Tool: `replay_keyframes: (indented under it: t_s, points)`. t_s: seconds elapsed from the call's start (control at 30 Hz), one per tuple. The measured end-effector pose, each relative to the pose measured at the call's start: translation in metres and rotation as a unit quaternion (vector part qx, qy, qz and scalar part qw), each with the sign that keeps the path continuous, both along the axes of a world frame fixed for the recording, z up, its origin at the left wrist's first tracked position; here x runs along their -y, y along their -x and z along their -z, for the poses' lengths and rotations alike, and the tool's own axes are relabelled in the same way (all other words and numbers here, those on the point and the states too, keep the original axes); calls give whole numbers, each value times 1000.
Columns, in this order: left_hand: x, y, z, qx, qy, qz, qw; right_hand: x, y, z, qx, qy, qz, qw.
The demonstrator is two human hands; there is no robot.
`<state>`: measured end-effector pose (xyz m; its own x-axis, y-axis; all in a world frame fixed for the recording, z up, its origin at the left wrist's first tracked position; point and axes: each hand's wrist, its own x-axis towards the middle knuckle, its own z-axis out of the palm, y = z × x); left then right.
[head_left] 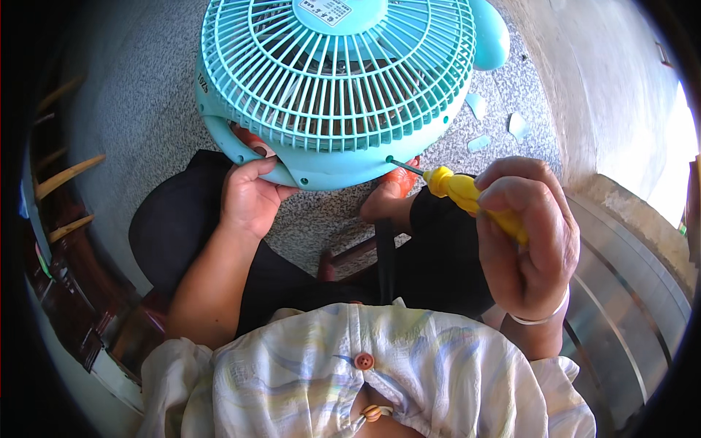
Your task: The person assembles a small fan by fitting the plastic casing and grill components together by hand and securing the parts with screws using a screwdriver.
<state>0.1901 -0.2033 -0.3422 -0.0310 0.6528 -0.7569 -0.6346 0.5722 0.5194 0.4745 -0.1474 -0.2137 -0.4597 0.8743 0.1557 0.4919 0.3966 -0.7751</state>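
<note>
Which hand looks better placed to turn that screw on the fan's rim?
The right hand: it grips the yellow screwdriver, whose tip meets the rim of the turquoise fan. The left hand grips the fan's lower edge, probably steadying it.

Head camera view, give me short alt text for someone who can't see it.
Seen from above, a seated person's right hand drives a yellow-handled screwdriver into the rim of a turquoise fan, while the left hand steadies its lower edge.

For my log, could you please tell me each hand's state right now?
Left hand: closed on the fan rim.
Right hand: closed around the screwdriver.
</note>
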Motion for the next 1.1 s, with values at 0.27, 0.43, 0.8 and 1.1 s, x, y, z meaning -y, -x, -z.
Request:
replay_keyframes:
  t_s: [0.27,0.43,0.8,1.1]
  points:
    - [0,1,-1,-8,1,-3,1000,-4,12,0,11,11,-42,999]
    - [-4,-2,-7,-1,7,-8,1000,-4,17,2,21,24,-42,999]
    - [-7,-4,-9,-10,14,-6,1000,-2,23,-19,185,90,-54,977]
    - [-10,-8,-11,-30,11,-29,999,-2,19,-22,143,78,-23,986]
